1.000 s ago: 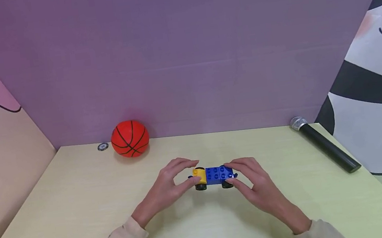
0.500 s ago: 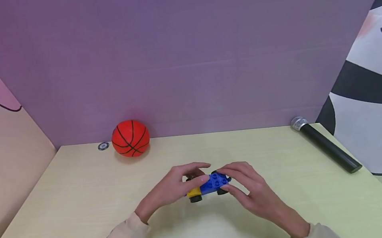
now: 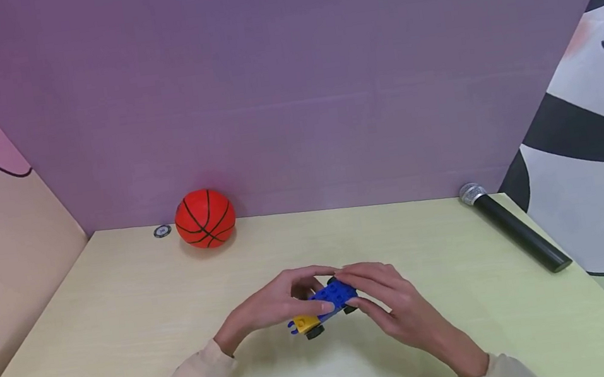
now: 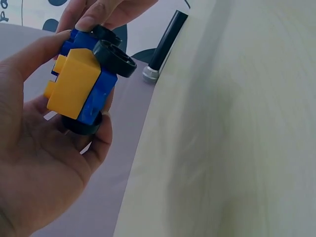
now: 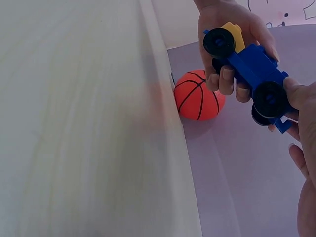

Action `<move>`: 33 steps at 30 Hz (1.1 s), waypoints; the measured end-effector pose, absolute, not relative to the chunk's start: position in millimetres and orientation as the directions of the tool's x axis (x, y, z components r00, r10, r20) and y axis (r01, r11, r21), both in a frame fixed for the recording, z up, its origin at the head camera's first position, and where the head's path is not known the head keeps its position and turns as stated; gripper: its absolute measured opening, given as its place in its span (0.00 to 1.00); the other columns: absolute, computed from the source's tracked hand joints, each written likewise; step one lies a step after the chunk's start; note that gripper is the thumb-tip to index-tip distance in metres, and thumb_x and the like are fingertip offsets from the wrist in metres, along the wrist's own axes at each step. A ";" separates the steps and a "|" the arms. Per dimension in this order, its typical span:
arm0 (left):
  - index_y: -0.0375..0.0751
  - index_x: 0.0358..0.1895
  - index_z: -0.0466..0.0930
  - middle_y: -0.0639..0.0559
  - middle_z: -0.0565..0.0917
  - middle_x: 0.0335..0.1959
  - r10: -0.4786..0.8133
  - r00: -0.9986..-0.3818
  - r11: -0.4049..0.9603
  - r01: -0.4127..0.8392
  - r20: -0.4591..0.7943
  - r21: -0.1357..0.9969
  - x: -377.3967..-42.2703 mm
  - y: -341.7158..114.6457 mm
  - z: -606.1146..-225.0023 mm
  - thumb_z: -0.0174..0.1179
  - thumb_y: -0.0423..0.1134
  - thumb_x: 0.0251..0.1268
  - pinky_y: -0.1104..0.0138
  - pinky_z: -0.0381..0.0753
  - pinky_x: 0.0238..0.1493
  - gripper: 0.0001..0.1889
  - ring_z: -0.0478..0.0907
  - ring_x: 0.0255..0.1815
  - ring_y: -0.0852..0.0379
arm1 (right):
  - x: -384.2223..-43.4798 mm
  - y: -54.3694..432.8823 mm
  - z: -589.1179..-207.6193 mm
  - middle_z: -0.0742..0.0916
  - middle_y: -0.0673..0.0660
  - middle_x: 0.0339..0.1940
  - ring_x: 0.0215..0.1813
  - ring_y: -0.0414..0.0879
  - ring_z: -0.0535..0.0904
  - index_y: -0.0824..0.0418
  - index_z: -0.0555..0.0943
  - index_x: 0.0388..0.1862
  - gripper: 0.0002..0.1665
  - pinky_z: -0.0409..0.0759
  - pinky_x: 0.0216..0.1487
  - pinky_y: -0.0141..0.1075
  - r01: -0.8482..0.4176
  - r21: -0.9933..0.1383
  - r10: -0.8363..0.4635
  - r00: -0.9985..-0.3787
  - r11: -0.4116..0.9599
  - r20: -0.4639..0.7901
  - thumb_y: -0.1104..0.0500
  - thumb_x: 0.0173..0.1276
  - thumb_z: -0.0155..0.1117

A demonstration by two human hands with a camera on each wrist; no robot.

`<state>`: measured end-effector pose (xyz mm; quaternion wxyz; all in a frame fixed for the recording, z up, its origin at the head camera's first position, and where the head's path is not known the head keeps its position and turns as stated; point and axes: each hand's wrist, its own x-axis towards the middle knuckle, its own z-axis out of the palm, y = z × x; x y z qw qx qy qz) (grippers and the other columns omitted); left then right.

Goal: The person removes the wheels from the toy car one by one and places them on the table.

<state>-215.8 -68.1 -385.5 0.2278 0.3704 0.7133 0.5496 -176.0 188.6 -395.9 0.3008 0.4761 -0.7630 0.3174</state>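
A toy car of building blocks (image 3: 337,294), blue with a yellow block (image 4: 74,85) at one end and black wheels, is held above the table by both hands. My left hand (image 3: 268,304) grips its middle, thumb on the studded top side and fingers round the far side. With thumb and fingers, my right hand (image 3: 400,303) pinches the blue end. In the right wrist view the car's side and wheels (image 5: 270,99) show, with a small blue hook at the end. The car slants, its yellow end toward the lower left in the head view.
A red toy basketball (image 3: 205,219) sits at the table's back left, beside a small round chip (image 3: 162,231). A black microphone (image 3: 515,228) lies along the right edge. Behind the table (image 3: 122,301) stands a purple wall (image 3: 289,88), with printed panels at both sides.
The car has turned from level to slanted, its yellow end swinging down and toward me. My left hand has shifted from the yellow end to the car's middle; the right keeps the blue end.
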 end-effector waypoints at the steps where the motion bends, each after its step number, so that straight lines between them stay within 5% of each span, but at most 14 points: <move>1: 0.42 0.75 0.70 0.49 0.85 0.45 0.777 -0.624 0.118 0.272 0.081 0.955 -215.3 -67.9 -386.1 0.64 0.44 0.72 0.62 0.84 0.49 0.31 0.83 0.43 0.53 | -175.9 188.7 -395.7 0.85 0.60 0.59 0.59 0.53 0.80 0.67 0.82 0.63 0.25 0.72 0.61 0.32 -0.918 -0.199 -0.537 -0.366 0.344 0.760 0.50 0.82 0.56; 16: 0.49 0.79 0.65 0.43 0.79 0.46 0.681 -0.714 0.010 0.226 0.159 0.974 -206.9 -65.7 -389.4 0.67 0.38 0.70 0.60 0.86 0.47 0.35 0.85 0.42 0.49 | -173.1 191.5 -397.5 0.84 0.61 0.57 0.59 0.53 0.79 0.68 0.80 0.62 0.27 0.71 0.67 0.29 -0.869 -0.287 -0.423 -0.455 0.403 0.784 0.47 0.81 0.59; 22: 0.47 0.77 0.67 0.41 0.78 0.48 0.668 -0.725 -0.010 0.215 0.166 0.977 -204.8 -63.4 -391.4 0.67 0.38 0.70 0.56 0.87 0.49 0.34 0.86 0.45 0.47 | -173.9 190.2 -401.0 0.85 0.59 0.56 0.60 0.52 0.79 0.65 0.80 0.62 0.28 0.74 0.65 0.30 -0.829 -0.368 -0.402 -0.534 0.420 0.743 0.43 0.80 0.58; 28: 0.45 0.77 0.66 0.40 0.77 0.49 0.639 -0.749 -0.042 0.190 0.172 0.981 -201.6 -59.4 -392.9 0.68 0.37 0.71 0.57 0.87 0.50 0.34 0.86 0.46 0.47 | -177.1 186.5 -404.4 0.85 0.58 0.56 0.57 0.51 0.81 0.65 0.79 0.63 0.25 0.81 0.53 0.38 -0.820 -0.412 -0.385 -0.557 0.398 0.736 0.64 0.68 0.74; 33: 0.44 0.77 0.65 0.41 0.75 0.49 0.610 -0.773 -0.059 0.179 0.178 0.982 -199.1 -56.6 -395.3 0.68 0.35 0.70 0.57 0.86 0.50 0.35 0.86 0.45 0.47 | -178.8 183.3 -409.0 0.86 0.56 0.57 0.55 0.50 0.82 0.65 0.79 0.63 0.31 0.81 0.51 0.36 -0.788 -0.470 -0.355 -0.605 0.398 0.713 0.74 0.61 0.74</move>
